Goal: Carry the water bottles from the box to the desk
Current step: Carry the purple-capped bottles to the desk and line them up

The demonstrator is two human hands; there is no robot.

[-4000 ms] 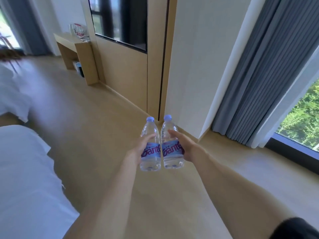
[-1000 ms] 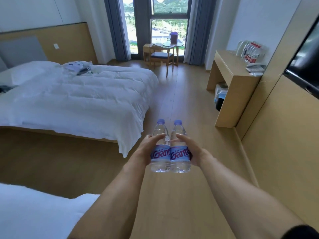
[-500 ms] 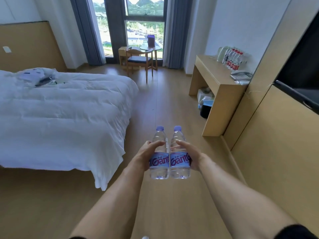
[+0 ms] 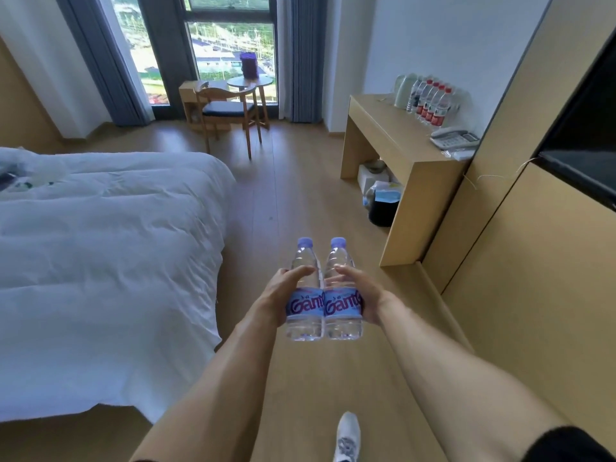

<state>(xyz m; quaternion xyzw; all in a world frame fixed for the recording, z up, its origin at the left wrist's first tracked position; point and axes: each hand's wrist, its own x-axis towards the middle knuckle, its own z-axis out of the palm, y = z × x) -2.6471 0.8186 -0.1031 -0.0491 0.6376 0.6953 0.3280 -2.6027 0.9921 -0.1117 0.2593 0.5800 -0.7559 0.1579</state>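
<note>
I hold two clear water bottles with purple caps and purple labels upright, side by side, out in front of me over the wooden floor. My left hand [image 4: 283, 290] grips the left bottle [image 4: 304, 323] and my right hand [image 4: 361, 293] grips the right bottle [image 4: 343, 323]. The wooden desk [image 4: 396, 141] stands ahead on the right against the wall. Several red-labelled water bottles [image 4: 431, 103] line its back edge. The box is out of view.
A white bed [image 4: 100, 255] fills the left side. A telephone [image 4: 455, 140] and kettle [image 4: 405, 88] sit on the desk, a black bin [image 4: 383, 210] beneath it. A chair [image 4: 230, 111] and small round table [image 4: 250, 82] stand by the window. A wood-panelled wall with a TV [image 4: 583, 141] runs along the right.
I have turned from the wall by the curtain towards the room and walked forward; the desk and window are nearer and larger. Both hands keep the same grip on the bottles.
</note>
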